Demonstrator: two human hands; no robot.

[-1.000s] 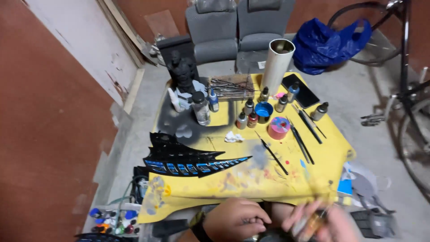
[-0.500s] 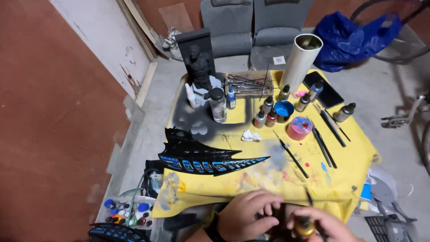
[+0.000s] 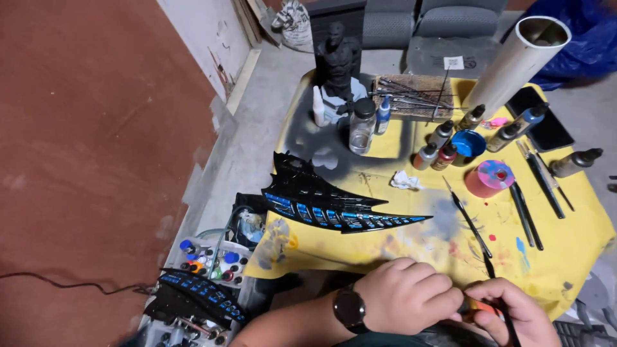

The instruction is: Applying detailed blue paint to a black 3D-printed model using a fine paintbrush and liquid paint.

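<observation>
Head view: left hand (image 3: 403, 294) curls loosely against right hand (image 3: 508, 315), which grips a thin brush (image 3: 506, 315); loading step, black-blue blade (image 3: 334, 202) ahead awaits careful strokes

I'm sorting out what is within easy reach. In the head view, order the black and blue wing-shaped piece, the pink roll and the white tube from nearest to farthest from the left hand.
From the left hand:
1. Black and blue wing-shaped piece, just beyond it, on the yellow cloth's left part.
2. Pink roll, farther, toward the right.
3. White tube, farthest, leaning at the table's far right.
</observation>
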